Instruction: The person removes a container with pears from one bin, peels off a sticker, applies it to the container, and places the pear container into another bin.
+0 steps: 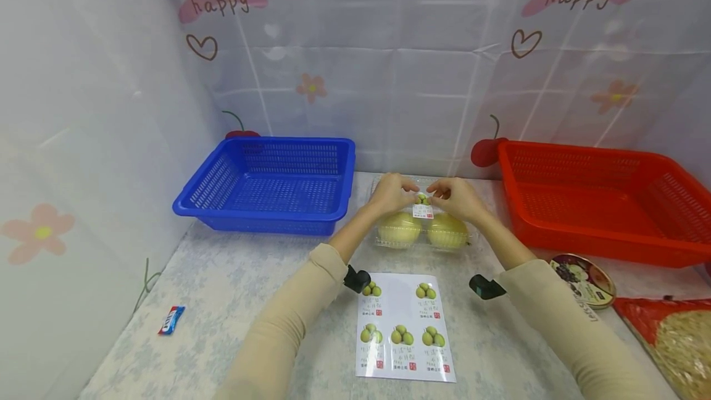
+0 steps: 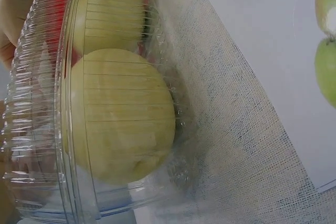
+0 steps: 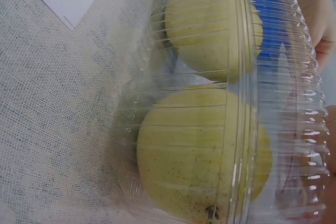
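A clear plastic clamshell box [image 1: 424,241] stands lid down at the back of the table, between two baskets. Pale yellow-green pears [image 1: 399,229] show through its ribbed front wall; two of these pears [image 2: 123,116] [image 3: 205,150] fill both wrist views. On the lid is a small white label [image 1: 423,210] with a pear picture, its lower part visible. My left hand [image 1: 390,193] pinches the label's left edge between thumb and fingers. From the other side my right hand [image 1: 458,197] pinches its right edge. The fingertips partly cover the label's upper part.
Nearer me lies a sheet of pear labels [image 1: 397,301], with a blank spot in its top row. A blue basket [image 1: 266,224] stands left, a red basket [image 1: 605,245] right. A round tin [image 1: 584,279], a red bag [image 1: 639,313] and a small wrapped packet [image 1: 171,320] lie about.
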Available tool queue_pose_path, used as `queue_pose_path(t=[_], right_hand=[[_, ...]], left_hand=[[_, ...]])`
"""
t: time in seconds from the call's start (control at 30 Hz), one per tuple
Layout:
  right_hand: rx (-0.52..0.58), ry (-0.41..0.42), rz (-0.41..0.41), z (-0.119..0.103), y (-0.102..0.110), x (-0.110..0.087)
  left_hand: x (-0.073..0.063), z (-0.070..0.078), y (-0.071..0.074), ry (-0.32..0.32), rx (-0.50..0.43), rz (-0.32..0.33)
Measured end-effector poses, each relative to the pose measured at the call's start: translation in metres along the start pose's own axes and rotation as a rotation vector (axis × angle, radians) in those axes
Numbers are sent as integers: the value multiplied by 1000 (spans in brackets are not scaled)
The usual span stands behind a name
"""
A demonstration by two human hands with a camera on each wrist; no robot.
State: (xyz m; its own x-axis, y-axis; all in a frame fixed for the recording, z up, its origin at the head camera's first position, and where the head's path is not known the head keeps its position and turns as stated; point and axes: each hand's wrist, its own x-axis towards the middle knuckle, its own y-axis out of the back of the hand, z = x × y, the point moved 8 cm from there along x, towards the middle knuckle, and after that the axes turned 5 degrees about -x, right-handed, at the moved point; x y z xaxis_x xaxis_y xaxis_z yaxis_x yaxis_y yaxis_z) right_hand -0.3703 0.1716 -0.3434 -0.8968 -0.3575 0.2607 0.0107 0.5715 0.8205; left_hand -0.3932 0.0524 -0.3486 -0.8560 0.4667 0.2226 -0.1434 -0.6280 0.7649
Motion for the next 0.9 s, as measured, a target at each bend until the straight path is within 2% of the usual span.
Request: queue_pose_path(t=[0.27, 0.4, 0.6, 0.77, 0.9], right_hand=[[-72, -28, 22, 0, -1, 4], [-53, -10, 31, 0, 0, 3], [16, 32, 13, 0, 0, -4], [50, 24, -39, -1, 0, -9], [63, 45, -42, -4, 3, -14]], left_hand=[[-1, 5, -4, -28, 101, -56], [-2, 4, -5, -30, 110, -77], [-6, 7, -5, -53, 89, -132], [-12, 8, -3, -65, 47, -190], [-21, 6, 4, -47, -7, -177]])
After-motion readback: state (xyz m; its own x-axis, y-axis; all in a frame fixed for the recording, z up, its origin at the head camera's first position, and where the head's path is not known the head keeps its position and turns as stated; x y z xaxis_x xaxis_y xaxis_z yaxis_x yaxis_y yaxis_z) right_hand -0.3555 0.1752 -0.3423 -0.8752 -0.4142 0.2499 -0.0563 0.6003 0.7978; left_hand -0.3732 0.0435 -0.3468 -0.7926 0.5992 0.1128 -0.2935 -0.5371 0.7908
